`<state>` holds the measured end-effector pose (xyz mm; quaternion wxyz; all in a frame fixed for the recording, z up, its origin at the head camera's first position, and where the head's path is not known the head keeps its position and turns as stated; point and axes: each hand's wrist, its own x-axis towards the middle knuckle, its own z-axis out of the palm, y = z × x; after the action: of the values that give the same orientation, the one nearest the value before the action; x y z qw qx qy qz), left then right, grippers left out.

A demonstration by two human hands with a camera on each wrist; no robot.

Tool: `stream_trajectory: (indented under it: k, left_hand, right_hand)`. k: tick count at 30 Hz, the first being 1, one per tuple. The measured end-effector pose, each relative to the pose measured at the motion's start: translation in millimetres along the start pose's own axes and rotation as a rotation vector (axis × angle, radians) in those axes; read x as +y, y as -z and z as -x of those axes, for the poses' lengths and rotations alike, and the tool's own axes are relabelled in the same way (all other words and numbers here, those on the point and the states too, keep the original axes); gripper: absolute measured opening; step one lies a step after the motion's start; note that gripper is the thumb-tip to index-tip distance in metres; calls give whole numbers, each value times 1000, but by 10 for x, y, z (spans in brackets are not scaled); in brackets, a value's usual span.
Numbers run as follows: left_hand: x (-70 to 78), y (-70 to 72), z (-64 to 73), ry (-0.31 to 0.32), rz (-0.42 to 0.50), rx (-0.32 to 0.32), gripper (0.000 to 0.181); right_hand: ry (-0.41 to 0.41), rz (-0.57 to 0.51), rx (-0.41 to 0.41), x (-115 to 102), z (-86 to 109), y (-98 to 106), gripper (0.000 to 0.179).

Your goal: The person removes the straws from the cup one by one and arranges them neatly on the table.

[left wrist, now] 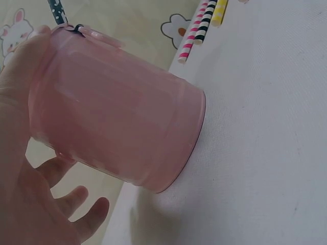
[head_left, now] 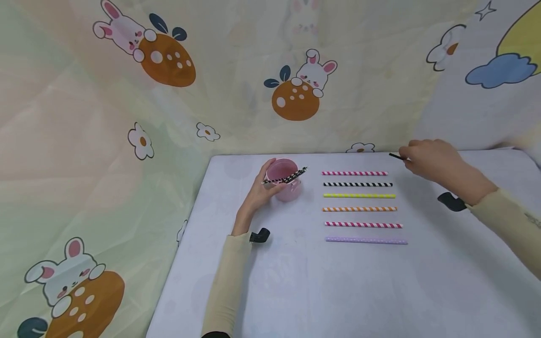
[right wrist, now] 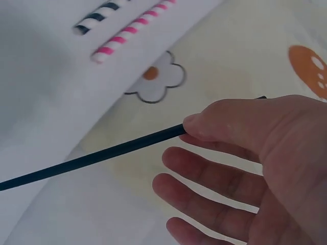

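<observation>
My left hand (head_left: 257, 191) grips a pink translucent cup (head_left: 288, 192), its mouth tilted toward the head camera. Black straws with white dots (head_left: 291, 177) cross the cup's mouth and stick out past its rim. In the left wrist view the cup (left wrist: 112, 112) leans over the white table, and one dotted straw (left wrist: 57, 11) shows at the rim. Toward the table's back right, my right hand (head_left: 437, 162) pinches a thin black stick (head_left: 395, 156) between thumb and forefinger. The right wrist view shows this plain dark stick (right wrist: 102, 155) reaching far beyond the fingertips, the other fingers loosely bent.
Several patterned straws lie in a spaced column between the hands, from a pink striped straw (head_left: 355, 173) at the back to a purple dotted straw (head_left: 366, 241) in front. They rest on a white table (head_left: 359, 291). A curtain with printed rabbits (head_left: 236, 84) hangs behind.
</observation>
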<state>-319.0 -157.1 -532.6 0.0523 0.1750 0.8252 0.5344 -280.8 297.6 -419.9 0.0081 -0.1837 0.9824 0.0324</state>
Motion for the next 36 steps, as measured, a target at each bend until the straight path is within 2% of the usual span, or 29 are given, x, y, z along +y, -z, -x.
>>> stream_trajectory:
  k: [6, 9, 15, 23, 29, 36]
  left_hand:
    - [12, 2, 3, 6, 17, -1, 93]
    - [17, 1, 9, 14, 21, -1, 91]
    - [29, -2, 13, 8, 17, 3, 92]
    - [29, 0, 16, 0, 12, 0, 96]
    - [32, -5, 10, 4, 11, -4, 87]
    - [29, 2, -4, -18, 24, -9, 87]
  right_hand:
    - [43, 139, -42, 110, -37, -248, 8]
    - [66, 172, -41, 171, -36, -386, 7]
    - [52, 183, -49, 238, -30, -562, 6]
    - [48, 186, -64, 292, -5, -670, 8]
    - [51, 190, -56, 340, -19, -778, 9]
    - [16, 200, -108, 362, -60, -857, 11]
